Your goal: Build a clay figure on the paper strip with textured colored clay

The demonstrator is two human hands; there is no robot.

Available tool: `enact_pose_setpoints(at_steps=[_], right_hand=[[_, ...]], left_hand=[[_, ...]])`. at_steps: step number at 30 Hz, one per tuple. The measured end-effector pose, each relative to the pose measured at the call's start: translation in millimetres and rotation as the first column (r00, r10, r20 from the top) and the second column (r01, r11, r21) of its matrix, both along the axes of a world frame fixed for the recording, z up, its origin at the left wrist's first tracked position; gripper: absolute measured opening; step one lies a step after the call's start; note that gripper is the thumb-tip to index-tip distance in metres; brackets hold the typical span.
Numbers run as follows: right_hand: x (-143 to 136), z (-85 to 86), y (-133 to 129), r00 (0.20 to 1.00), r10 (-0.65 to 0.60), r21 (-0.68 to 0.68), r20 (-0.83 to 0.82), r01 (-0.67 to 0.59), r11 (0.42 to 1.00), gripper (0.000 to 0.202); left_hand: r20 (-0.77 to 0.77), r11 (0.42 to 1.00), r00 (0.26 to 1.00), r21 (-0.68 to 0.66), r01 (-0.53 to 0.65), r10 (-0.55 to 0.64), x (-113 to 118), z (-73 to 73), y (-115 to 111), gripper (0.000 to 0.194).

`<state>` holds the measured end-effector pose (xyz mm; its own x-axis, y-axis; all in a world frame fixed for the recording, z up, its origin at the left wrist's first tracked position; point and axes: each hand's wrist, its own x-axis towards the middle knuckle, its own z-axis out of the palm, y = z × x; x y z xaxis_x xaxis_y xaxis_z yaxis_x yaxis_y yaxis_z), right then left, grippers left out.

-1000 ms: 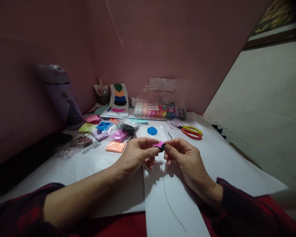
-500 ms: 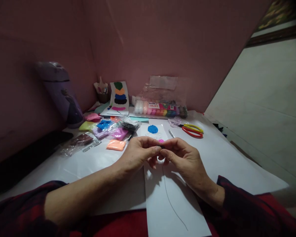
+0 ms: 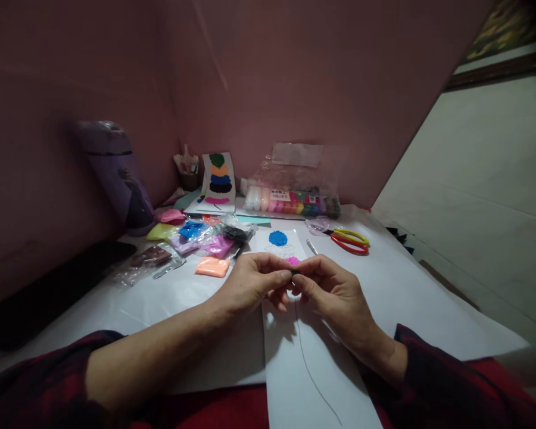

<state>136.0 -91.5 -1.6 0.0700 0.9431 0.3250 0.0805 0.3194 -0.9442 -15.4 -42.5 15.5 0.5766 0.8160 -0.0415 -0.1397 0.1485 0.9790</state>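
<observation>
My left hand (image 3: 259, 280) and my right hand (image 3: 333, 292) meet over the white paper strip (image 3: 281, 369). Between their thumbs and fingertips they pinch a small dark lump of clay (image 3: 295, 273), mostly covered by the fingers. Blue clay (image 3: 277, 238) is spread in a round patch near the paper's far end. A bit of pink clay (image 3: 292, 261) shows just beyond my fingertips, and sketched lines lie between the two colours. Below my hands a thin drawn line (image 3: 310, 375) curves down the paper.
Clay packets (image 3: 212, 266) in several colours lie at left. Scissors (image 3: 351, 241) with yellow and red handles rest at right. Behind are a bagged clay set (image 3: 290, 199), a colour-patched card (image 3: 220, 179), a brush cup (image 3: 188, 173) and a purple bottle (image 3: 125, 179).
The whole view has shifted slightly, so things sit a little lower. Both hands keep their pinch on the dark clay, with only slight finger movement.
</observation>
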Motion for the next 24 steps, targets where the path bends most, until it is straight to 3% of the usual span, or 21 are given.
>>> enact_pose_setpoints(at_steps=[12,18,24], right_hand=[[-0.8,2.7,-1.1,0.999,-0.054,0.009,-0.003,0.054,0.998,0.017],[4.4,-1.2,9.1,0.964,-0.193,-0.070,-0.182,0.183,0.981,0.018],[9.4,-5.7,14.4,0.964,-0.183,-0.133,-0.195,0.159,0.978,0.023]], left_hand=[[-0.157,0.995,0.986,0.082,-0.050,0.062,4.3,9.1,-3.3,0.006],[0.005,0.967,0.968,0.044,-0.249,0.249,5.6,1.9,-2.7,0.009],[0.059,0.979,0.979,-0.068,-0.190,0.194,-0.3,-4.1,1.5,0.023]])
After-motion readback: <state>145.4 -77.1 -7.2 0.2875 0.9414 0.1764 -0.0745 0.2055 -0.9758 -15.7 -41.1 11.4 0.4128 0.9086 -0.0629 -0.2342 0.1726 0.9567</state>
